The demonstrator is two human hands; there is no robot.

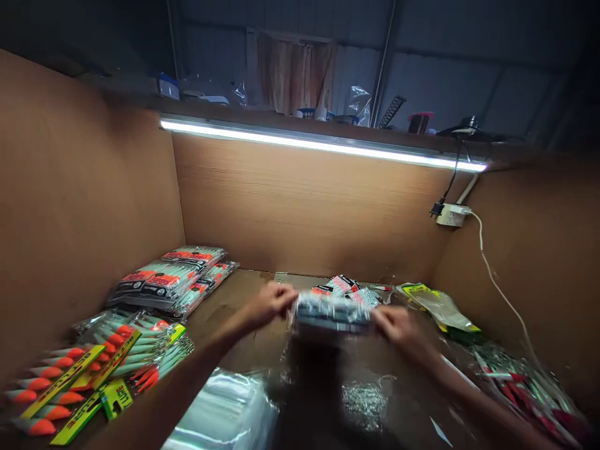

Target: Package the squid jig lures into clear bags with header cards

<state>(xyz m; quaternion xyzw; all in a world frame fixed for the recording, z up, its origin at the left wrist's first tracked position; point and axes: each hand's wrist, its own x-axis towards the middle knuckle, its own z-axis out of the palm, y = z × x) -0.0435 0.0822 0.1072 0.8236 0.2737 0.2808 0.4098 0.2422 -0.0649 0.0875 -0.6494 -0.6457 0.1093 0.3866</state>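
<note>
A clear plastic bag point(334, 307) with pale and dark contents hangs over the middle of the table, blurred by motion. My left hand point(273, 301) pinches its left upper corner. At the opposite corner, the fingers of my right hand point(396, 322) are closed on the bag's edge. Behind it lie small packets with red and black labels point(344, 285). A heap of small metal pieces point(365, 403) sits on the table below my right hand. Flat transparent plastic bags point(220, 409) are stacked near the front, beneath my left forearm.
Filled bags point(164, 281) are piled at the back left. Orange-tipped lures with yellow cards point(77, 375) lie in front of them. To the right are yellow-edged plastic packs point(438, 306) and red-and-silver lures point(525, 387). A white cable point(499, 284) drops from a power socket point(452, 214).
</note>
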